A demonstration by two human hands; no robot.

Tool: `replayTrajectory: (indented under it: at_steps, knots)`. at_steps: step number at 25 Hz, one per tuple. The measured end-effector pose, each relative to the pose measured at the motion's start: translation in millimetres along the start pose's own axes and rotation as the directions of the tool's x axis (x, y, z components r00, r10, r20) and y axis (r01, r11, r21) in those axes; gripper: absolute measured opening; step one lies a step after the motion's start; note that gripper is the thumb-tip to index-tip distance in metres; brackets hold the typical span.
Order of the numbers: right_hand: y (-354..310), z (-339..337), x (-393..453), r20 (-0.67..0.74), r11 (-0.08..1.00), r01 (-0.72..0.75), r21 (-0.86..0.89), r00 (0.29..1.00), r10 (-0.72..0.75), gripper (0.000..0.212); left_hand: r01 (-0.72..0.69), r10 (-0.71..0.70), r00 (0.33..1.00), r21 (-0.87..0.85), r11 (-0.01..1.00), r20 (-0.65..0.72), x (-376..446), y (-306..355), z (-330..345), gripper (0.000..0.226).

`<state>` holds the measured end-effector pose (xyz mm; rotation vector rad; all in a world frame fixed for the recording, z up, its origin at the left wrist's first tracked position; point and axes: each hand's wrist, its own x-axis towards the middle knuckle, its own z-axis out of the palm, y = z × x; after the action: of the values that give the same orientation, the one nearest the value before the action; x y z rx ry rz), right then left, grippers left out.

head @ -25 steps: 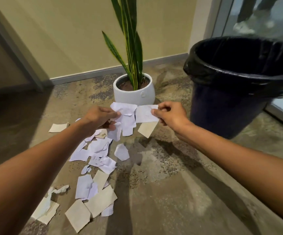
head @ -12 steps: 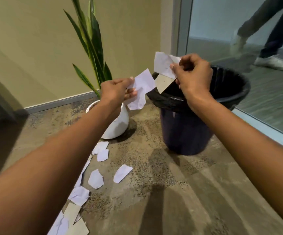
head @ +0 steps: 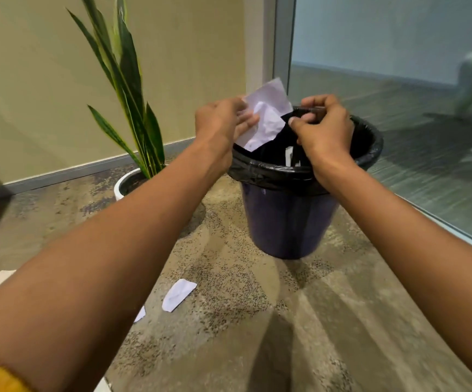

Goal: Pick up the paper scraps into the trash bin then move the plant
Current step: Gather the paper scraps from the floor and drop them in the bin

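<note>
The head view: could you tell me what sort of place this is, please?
Probably an office or lobby corridor: a glass partition in a metal frame, a speckled hard floor, and a potted plant beside a lined trash bin.

Bin (head: 288, 222) right of centre on floor (head: 257, 335), glass wall (head: 398, 80) behind & to its right. Plant (head: 127, 89) in pot (head: 119, 185) left of bin, near back wall (head: 31, 80). Both hands above bin mouth: left hand (head: 220, 123) at its left rim w/ papers (head: 265, 117), right hand (head: 323, 128) over centre. Scraps on floor lower left: one (head: 178, 294) at lower centre, another (head: 1, 278) at left edge.
</note>
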<state>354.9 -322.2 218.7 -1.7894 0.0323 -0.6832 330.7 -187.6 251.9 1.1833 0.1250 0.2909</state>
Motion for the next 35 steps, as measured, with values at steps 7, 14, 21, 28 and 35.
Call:
replayTrajectory:
  at_steps: [7,14,21,28,35]
  knots:
    - [-2.5,-0.2,-8.5,-0.016,0.999,0.031,-0.022,0.999,-0.031,0.026,0.071,-0.092,0.99,0.19,0.979,0.107,-8.9,-10.3,5.5,0.025]
    - [-24.5,32.2,-49.8,0.142,0.982,0.188,0.038,0.971,-0.191,0.017,0.029,-0.147,0.973,0.538,0.842,0.177,-38.7,6.4,-42.3,0.023]
    - [12.4,96.6,-144.9,0.635,0.992,0.126,0.002,0.767,-0.099,0.013,0.152,-0.3,0.952,0.766,0.624,0.056,-79.4,-27.5,-178.1,0.018]
    - [86.3,147.4,-214.0,0.925,0.873,0.404,-0.272,0.36,0.122,0.018,-0.057,-0.385,0.921,0.998,0.031,0.065,-92.4,-71.9,-303.1,0.031]
    - [113.2,172.6,-228.4,0.969,0.63,0.739,-0.238,0.133,0.21,0.054,-0.188,-0.534,0.845,0.945,-0.268,0.016,-95.4,-98.5,-374.4,0.056]
